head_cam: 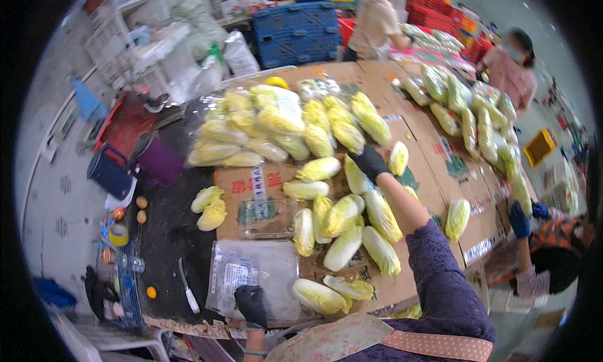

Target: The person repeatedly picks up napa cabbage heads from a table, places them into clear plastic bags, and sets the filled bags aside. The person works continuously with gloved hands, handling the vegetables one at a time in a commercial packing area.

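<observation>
Both my hands wear dark gloves. My right hand (370, 163) reaches far across the table, its fingers against the lower end of a napa cabbage (347, 135); the palm is hidden. Loose napa cabbages (345, 214) lie under and around my right forearm. My left hand (251, 305) rests on the lower part of a stack of clear plastic bags (278, 277) printed with writing; its fingers are partly hidden. Just right of the bags lies another napa cabbage (318, 296), with trimmed leaves (351, 287) beside it. Left of the bags is a white-handled knife (189, 286).
Bagged cabbages (219, 138) are piled at the back left, others (457, 98) at the far right. Cardboard (400, 286) covers much of the table. A purple bucket (159, 162) and a tape roll (118, 235) are left. A co-worker's blue glove (520, 220) touches a right-edge bagged cabbage.
</observation>
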Demonstrator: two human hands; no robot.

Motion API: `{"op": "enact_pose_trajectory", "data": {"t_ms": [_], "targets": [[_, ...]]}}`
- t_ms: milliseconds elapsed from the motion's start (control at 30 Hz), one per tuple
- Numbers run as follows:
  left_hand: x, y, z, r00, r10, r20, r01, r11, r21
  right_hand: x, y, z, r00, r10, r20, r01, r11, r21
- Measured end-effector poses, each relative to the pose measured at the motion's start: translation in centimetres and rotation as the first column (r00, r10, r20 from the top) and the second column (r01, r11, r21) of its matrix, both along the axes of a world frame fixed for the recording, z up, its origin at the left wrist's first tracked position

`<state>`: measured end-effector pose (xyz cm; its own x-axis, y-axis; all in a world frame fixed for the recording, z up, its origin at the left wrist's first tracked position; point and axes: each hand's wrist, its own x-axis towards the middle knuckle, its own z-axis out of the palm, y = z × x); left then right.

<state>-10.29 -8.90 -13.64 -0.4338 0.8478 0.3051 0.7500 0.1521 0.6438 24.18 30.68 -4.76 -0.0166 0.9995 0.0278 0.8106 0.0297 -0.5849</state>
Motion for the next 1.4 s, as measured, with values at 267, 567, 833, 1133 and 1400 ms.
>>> {"op": "enact_pose_trajectory", "data": {"t_ms": [267, 567, 833, 1133, 1400], "targets": [[0.9, -0.2, 0.8, 0.838, 0.354, 0.414, -0.397, 0.918, 0.019, 0.3, 2.3, 2.0, 0.869, 0.424, -0.255, -0.365, 0.897, 0.248], [0.5, -0.8, 3.0, 0.916, -0.164, -0.367, 0.097, 0.976, -0.195, 1.2, -7.2, 3.7, 0.775, 0.297, 0.558, -0.416, 0.904, 0.097], [2.2, -5.2, 2.7, 0.970, 0.157, 0.186, -0.092, 0.944, -0.317, -5.7, -7.1, 11.7, 0.930, 0.348, 0.115, -0.365, 0.906, 0.214], [1.9, -5.8, 5.6, 0.936, 0.062, -0.347, -0.207, 0.894, -0.397, -20.7, -12.0, 4.9, 0.652, 0.659, 0.375, -0.710, 0.704, -0.005], [0.8, -4.7, 8.0, 0.990, -0.047, -0.135, 0.013, 0.969, -0.245, -14.5, -15.9, 9.1, 0.786, 0.349, -0.510, -0.527, 0.810, -0.258]]}}
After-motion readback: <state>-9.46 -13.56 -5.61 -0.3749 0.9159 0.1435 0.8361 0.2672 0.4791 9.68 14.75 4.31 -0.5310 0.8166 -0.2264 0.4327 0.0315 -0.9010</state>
